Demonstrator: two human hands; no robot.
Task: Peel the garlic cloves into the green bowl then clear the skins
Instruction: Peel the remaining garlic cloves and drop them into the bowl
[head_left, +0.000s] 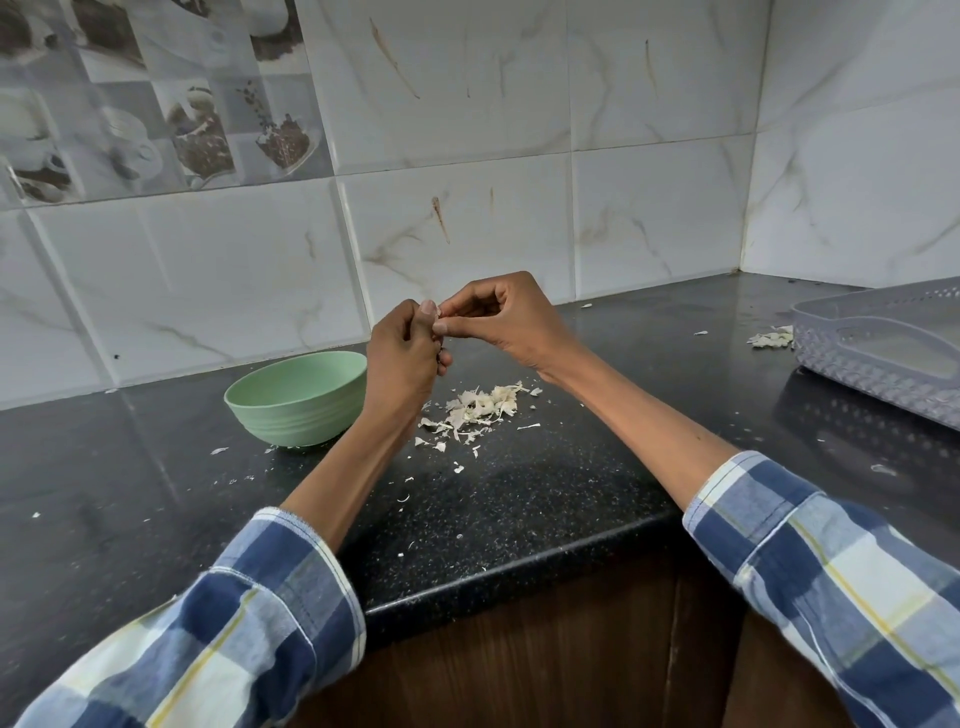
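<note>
From the head camera, both hands meet above the black speckled surface (519, 499), just right of the green bowl (296, 397) and above it. The left hand (402, 358) is curled into a loose fist, its thumb and fingers pinched on a small garlic clove (439, 312), of which only a pale sliver shows between the fingertips. The right hand (501, 322) comes in from the right of the bowl, its thumb and forefinger pinched together on the same clove, the other fingers bent above it. The bowl stands upright on the surface near the tiled wall (457, 156); its inside cannot be seen from this angle. A heap of pale garlic skins (480, 408) lies on the surface just right of the bowl, below the hands, with loose flakes scattered around it and toward the front edge. Far right of the bowl sits a grey perforated tray (883, 353), with a smaller pile of skins (771, 339) touching its left side. Both forearms wear blue, white and yellow checked sleeves (244, 623). No writing or labels can be read anywhere.
</note>
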